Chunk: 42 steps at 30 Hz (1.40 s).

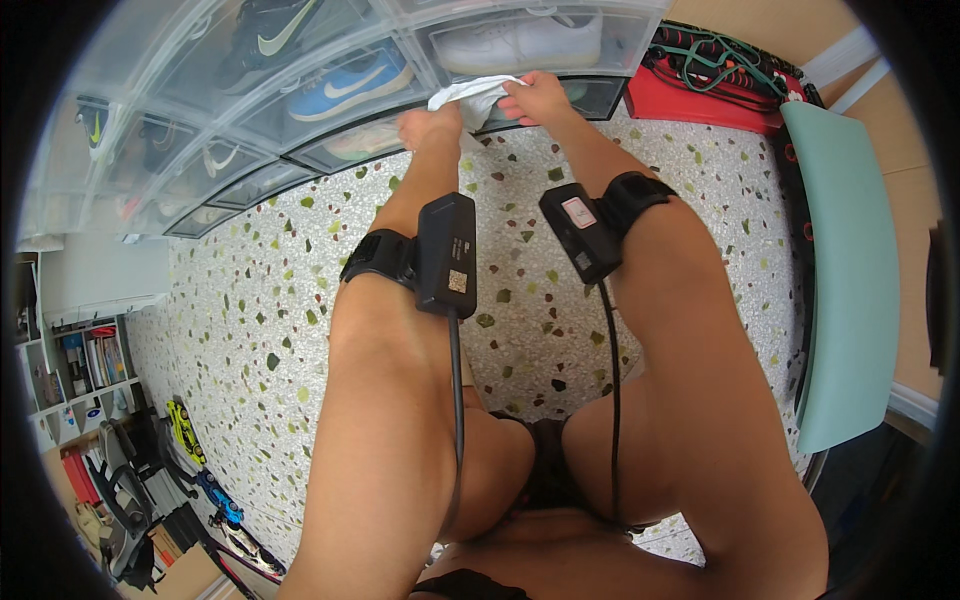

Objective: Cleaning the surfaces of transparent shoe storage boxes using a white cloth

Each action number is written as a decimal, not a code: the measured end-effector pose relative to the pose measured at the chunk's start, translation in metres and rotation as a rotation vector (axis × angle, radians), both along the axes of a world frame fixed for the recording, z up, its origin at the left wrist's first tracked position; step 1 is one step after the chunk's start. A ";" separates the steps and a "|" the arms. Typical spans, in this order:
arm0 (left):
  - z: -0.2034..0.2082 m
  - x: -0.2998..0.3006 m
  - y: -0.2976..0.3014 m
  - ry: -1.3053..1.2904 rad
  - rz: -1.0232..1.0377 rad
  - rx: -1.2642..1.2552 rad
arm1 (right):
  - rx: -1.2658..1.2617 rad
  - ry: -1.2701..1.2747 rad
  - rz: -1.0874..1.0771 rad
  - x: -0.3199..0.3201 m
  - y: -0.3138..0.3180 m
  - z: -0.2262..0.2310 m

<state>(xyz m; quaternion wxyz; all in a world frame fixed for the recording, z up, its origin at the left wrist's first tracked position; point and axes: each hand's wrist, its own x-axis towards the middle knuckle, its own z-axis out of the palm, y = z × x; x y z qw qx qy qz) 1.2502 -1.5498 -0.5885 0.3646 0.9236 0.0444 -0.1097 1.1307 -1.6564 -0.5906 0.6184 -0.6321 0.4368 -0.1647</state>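
Note:
Both of my arms reach forward to a wall of stacked clear plastic shoe boxes [420, 62]. A thin, crumpled white cloth [478, 97] stretches between my two hands. My left hand [433, 127] grips its left end, thumb up, in front of a dark-framed lower box. At the other end, the fingers of my right hand [536, 100] pinch the cloth. The cloth hangs close to the front of the bottom row; whether it touches the box front I cannot tell. Inside the boxes sit a blue shoe [352, 84] and a white shoe [520, 42].
Speckled terrazzo floor [530, 330] lies beneath my arms. A red case [690, 100] with green and black cords is at the far right. A pale green padded bench [850, 280] stands right. Shelves [95, 370] and toy cars [220, 497] are left. Black strapped devices trail cables from my forearms.

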 end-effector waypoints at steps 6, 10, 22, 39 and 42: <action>-0.008 -0.005 -0.003 0.509 0.172 -0.594 | 0.216 -0.232 -0.385 0.026 0.023 0.004; -0.002 -0.014 -0.010 0.612 0.107 -0.685 | 0.373 -0.198 -0.429 0.026 0.021 0.003; -0.015 -0.014 -0.027 0.718 0.033 -1.029 | 0.591 -0.338 -0.329 0.058 0.028 -0.022; -0.044 -0.013 -0.032 0.686 -0.099 -1.035 | 0.556 -0.204 -0.196 0.037 0.009 -0.036; -0.044 -0.014 -0.025 0.728 -0.077 -0.974 | 0.695 -0.257 -0.280 0.029 0.011 -0.035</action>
